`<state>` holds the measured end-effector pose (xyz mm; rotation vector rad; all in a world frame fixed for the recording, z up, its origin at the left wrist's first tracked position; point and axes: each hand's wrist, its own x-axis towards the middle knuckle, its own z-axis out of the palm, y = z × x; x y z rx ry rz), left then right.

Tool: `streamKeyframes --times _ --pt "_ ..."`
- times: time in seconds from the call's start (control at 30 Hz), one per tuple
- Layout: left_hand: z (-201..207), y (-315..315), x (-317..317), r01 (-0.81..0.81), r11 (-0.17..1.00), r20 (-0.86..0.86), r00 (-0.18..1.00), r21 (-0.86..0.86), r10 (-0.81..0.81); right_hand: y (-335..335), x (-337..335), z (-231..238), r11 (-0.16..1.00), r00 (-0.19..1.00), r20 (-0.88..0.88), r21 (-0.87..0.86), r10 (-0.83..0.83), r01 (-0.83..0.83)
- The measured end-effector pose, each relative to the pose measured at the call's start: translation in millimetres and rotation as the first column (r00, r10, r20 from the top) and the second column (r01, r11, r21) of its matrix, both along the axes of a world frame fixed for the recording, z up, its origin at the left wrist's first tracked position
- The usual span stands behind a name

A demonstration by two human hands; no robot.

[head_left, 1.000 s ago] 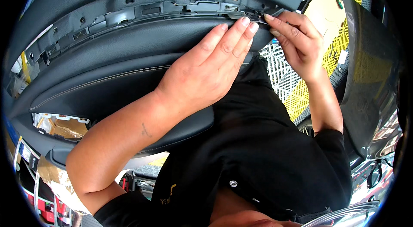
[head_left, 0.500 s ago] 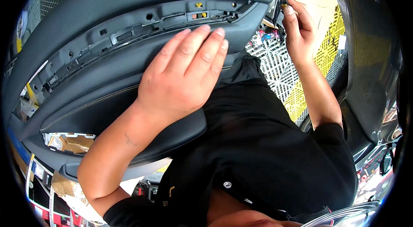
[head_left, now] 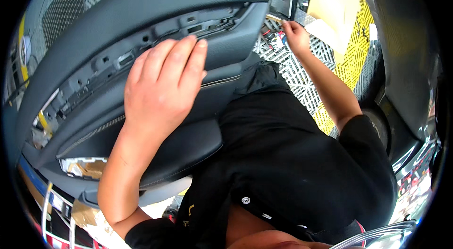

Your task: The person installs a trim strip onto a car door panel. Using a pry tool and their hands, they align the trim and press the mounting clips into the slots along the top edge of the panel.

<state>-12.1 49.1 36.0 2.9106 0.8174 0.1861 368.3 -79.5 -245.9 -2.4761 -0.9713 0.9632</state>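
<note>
Black door panel [head_left: 229, 47] lies beneath the left hand's fingers [head_left: 195, 62], seemingly touching.

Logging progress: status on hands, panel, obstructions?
Left hand flat over panel, grip open. Right hand beyond panel's right end, grip unclear. Slot exposed, left hand covering part.

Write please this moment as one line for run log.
left hand: over dark door panel | right hand: outstretched, right of panel | anything held in right: cannot tell

A black, stitched door panel [head_left: 141, 15] slants across the left side, its long curved recess exposed
</note>
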Motion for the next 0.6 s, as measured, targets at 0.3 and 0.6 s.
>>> streamKeyframes --times 0.3,0.6 --pt "24 12 -31 -0.01 1.0 -0.159 0.987 -0.02 0.006 3 -52 -65 0.989 0.995 0.054 -0.12 -0.083 0.089" --pt "51 -10 -84 -0.315 0.945 -0.287 0.9 0.093 0.328 -5 -48 -57 0.98 0.975 -0.103 -0.05 -0.196 0.191"
